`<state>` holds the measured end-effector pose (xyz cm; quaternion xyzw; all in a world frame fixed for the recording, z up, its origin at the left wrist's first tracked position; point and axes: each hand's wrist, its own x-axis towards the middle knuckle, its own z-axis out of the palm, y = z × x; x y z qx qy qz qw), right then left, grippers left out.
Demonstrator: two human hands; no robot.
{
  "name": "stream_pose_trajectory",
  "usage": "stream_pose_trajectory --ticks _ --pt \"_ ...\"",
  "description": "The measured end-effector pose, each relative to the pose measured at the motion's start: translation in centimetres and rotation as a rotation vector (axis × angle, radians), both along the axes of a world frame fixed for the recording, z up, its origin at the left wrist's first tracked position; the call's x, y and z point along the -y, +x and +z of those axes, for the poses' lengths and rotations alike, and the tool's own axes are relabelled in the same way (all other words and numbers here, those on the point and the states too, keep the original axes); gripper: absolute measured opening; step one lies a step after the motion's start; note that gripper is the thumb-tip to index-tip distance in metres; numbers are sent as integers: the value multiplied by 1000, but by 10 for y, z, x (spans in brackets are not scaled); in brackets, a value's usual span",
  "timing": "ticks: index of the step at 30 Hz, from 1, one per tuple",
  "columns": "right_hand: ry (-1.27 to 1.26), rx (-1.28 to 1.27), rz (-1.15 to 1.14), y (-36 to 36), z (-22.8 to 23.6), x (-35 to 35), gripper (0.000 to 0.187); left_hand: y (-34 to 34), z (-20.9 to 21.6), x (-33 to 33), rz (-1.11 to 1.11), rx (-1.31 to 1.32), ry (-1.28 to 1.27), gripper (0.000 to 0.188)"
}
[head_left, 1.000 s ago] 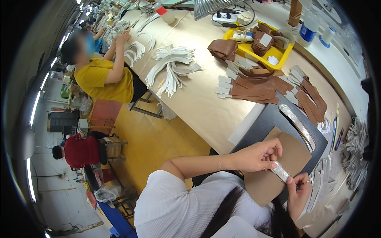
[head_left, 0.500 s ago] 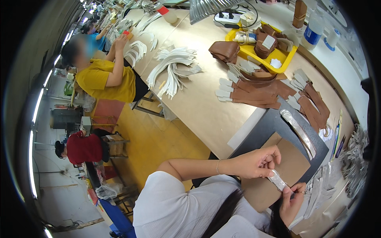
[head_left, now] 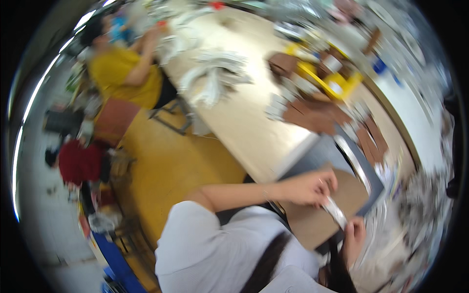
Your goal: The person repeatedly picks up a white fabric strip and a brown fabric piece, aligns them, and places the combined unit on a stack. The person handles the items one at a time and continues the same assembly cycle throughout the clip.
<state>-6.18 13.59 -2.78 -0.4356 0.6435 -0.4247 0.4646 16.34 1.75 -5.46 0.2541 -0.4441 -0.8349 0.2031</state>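
Note:
A short, shiny, whitish strip [head_left: 335,213] is stretched between my two hands, above a brown board [head_left: 305,222]. My left hand [head_left: 310,189] pinches its far end with thumb and fingers. Its near end is gripped by my right hand [head_left: 353,240], fingers curled; the exact grip is blurred. Under the board lies a dark grey mat [head_left: 310,157], and along the mat's right side rests a long curved shiny strip [head_left: 353,158]. Beyond the mat, brown leather-like straps [head_left: 315,116] with pale ends are heaped on the table.
A yellow tray [head_left: 348,89] of brown pieces stands farther back. Pale curved strips [head_left: 215,71] are piled mid-table, and more grey-white strips [head_left: 424,195] crowd the right. A co-worker in a yellow shirt [head_left: 117,73] sits across at the left; another in red [head_left: 80,161] sits behind.
The whole view has shifted and blurred as the head turned. Both hands still hold the strip, with the right fingers now more folded in around its end.

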Motion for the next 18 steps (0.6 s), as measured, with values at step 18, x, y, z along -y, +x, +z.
stream_pose_trajectory --ticks 18 --pt "51 63 -44 3 15 2 21 24 -10 -7 216 -15 -33 39"
